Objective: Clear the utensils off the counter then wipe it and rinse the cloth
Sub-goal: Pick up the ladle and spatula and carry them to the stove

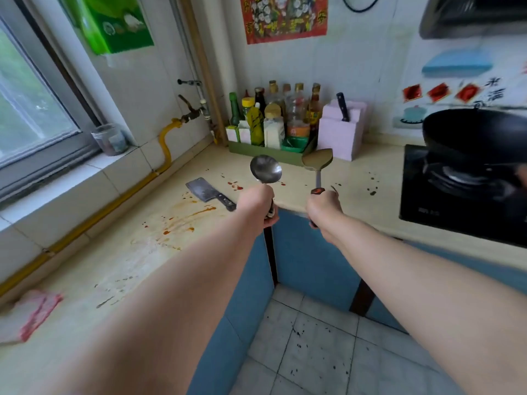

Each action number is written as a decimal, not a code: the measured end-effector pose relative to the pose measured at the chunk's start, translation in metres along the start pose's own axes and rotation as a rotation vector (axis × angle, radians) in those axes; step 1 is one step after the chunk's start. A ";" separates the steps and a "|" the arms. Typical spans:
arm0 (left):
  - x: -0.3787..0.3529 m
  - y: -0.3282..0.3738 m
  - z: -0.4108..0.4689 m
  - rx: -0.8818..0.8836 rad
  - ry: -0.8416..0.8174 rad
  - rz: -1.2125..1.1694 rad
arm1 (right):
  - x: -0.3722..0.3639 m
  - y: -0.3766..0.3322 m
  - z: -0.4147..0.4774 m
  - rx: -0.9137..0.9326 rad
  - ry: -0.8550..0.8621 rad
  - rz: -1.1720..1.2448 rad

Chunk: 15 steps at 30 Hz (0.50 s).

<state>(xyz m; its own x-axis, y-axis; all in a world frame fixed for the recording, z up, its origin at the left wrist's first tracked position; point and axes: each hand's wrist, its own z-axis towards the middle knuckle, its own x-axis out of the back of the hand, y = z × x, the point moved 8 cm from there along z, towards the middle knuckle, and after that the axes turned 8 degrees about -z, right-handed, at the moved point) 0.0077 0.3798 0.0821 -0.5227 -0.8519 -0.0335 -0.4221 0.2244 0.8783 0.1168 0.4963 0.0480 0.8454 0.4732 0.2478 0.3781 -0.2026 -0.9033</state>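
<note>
Our left hand (258, 202) grips a round steel ladle (265, 169), our right hand (323, 208) a flat brass-coloured spatula (317, 161), both lifted. The steel cleaver (206, 191) remains mid-worktop beside sauce smears (182, 216); the pink cloth (31, 312) waits at the near-left edge.

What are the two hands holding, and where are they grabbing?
Left hand holds a ladle, right hand a spatula, both by their handles.

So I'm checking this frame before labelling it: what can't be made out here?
Head view only:
- Ladle handle: hidden inside the left hand.
- Pink cloth: blurred, cut by the left edge.
- Wok: blurred, cut by the right edge.
- Bottle labels: too small to read.
</note>
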 end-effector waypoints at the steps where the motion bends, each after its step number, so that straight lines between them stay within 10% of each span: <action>1: -0.010 0.000 -0.002 -0.007 -0.027 0.005 | 0.009 0.001 0.001 -0.032 0.029 0.020; 15: -0.177 0.046 -0.045 -0.134 -0.359 0.153 | 0.193 -0.052 0.016 0.054 0.356 -0.013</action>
<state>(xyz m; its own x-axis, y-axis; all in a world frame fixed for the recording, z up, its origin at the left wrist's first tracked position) 0.1136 0.5198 0.1501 -0.8074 -0.5886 -0.0408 -0.2311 0.2519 0.9398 0.2541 0.6116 0.1376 0.9228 0.1449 0.3571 0.3771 -0.1482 -0.9143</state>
